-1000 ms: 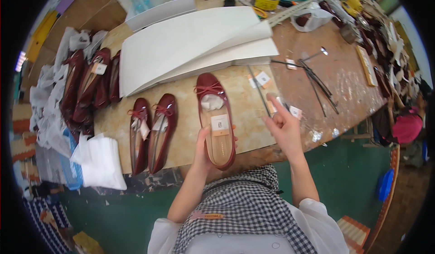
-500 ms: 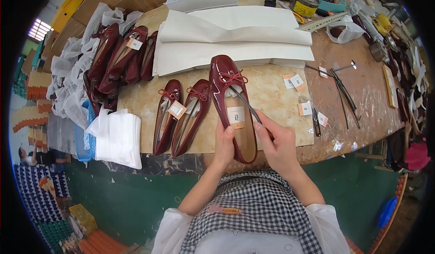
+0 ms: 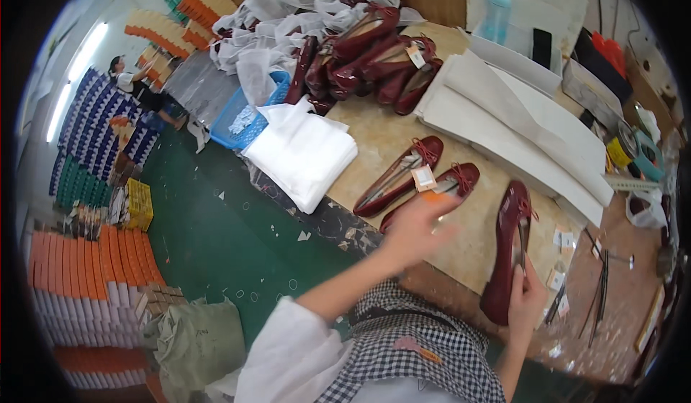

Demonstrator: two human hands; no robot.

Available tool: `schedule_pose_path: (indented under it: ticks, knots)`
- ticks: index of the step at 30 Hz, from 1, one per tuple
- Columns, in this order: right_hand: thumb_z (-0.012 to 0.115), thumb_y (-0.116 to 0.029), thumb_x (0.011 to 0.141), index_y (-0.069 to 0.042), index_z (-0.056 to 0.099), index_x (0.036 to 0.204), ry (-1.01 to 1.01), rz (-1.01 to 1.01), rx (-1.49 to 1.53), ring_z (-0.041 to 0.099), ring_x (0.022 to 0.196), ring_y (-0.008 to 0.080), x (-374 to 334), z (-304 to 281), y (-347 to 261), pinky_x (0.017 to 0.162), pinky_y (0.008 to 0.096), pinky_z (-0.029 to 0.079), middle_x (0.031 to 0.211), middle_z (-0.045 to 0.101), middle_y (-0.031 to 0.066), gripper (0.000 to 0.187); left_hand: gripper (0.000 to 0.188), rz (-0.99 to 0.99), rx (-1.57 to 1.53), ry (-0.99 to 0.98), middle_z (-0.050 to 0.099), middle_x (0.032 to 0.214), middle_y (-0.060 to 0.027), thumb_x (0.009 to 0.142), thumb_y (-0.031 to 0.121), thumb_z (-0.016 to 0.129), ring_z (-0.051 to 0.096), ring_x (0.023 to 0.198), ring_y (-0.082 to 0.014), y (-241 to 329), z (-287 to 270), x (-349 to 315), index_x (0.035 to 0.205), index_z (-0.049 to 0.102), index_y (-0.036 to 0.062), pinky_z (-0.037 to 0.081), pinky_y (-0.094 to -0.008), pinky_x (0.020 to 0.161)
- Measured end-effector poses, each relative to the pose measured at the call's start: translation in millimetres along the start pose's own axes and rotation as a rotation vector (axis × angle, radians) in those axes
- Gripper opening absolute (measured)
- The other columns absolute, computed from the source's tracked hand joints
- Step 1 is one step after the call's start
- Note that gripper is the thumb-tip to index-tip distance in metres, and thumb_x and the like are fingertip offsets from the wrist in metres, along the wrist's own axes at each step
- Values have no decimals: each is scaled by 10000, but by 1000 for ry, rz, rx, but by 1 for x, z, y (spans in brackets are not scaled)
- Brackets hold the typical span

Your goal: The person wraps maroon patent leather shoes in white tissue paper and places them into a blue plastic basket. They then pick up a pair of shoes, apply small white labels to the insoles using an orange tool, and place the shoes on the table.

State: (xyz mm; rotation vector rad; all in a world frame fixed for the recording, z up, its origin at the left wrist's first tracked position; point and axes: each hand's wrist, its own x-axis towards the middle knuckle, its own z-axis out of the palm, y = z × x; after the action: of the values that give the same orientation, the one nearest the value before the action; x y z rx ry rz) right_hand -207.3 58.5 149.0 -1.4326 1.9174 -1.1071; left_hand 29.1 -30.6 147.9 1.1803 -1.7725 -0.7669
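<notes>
A shiny burgundy ballet flat [image 3: 497, 288], with a bow and a thin dark rod inside, is tilted toe-up in my right hand [image 3: 527, 295], whose fingers close on its side near the heel. My left hand [image 3: 421, 234], blurred by motion, reaches over the table with fingers apart, holding nothing I can see. It partly covers a second flat [image 3: 464, 178] lying there. Beside that one rests a third flat [image 3: 392, 181] with a rod inside, and a white and orange tag [image 3: 423, 178] lies between these two.
Several flats [image 3: 367, 57] are heaped at the back beside white tissue [image 3: 273, 14]. Folded white sheets [image 3: 306, 151] overlap the table edge by a blue basket [image 3: 223, 129]. White paper [image 3: 518, 126] lies behind the shoes. Black rods [image 3: 599, 291] lie at right. A person [image 3: 133, 79] stands far left.
The view has swung to the left. My left hand has let go of the held flat and moved left toward the two flats on the table. My right hand now holds the flat alone.
</notes>
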Motion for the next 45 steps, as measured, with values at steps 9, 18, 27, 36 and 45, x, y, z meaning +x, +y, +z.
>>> schedule_pose_path:
  ticks: [9, 18, 27, 36, 45]
  knots:
    - [560, -157, 886, 20, 570, 1175, -156, 50, -386, 588, 580, 279, 2, 5, 65, 541, 397, 438, 705, 611, 223, 339, 691, -364, 1480, 386, 494, 1241, -224, 669, 175, 753, 375, 1264, -359, -178, -243, 91, 1284, 455, 69, 255, -480, 1074]
    - [568, -229, 890, -109, 501, 1305, -348, -53, -512, 540, 514, 300, 23, -15, 44, 486, 413, 420, 686, 602, 201, 437, 294, -541, 1074, 171, 631, 738, -194, 752, 191, 670, 619, 702, -373, -116, -252, 87, 1000, 634, 38, 492, -451, 667]
    - [695, -146, 759, -66, 448, 1322, -903, -172, 373, 499, 1146, 364, 88, 37, -184, 842, 349, 466, 1260, 517, 200, 620, 234, -330, 493, -859, 663, 801, -127, 743, 237, 663, 637, 750, -327, 102, -162, 71, 955, 656, 140, 497, -433, 659]
    - [591, 54, 762, -33, 669, 1050, -448, -153, 455, 590, 621, 219, 60, 104, -233, 608, 281, 469, 756, 642, 134, 311, 102, -382, 957, -33, 646, 743, -74, 793, 175, 605, 627, 632, -224, 76, -344, 49, 833, 668, 105, 485, -359, 561]
    - [697, -163, 590, -217, 706, 1040, -200, -1002, -87, 510, 674, 172, -1, 248, -392, 585, 280, 452, 909, 586, 1, 453, 632, -790, -730, 99, 673, 974, -127, 988, 474, 279, 648, 841, -179, -8, -443, 12, 1091, 632, -40, 509, -292, 788]
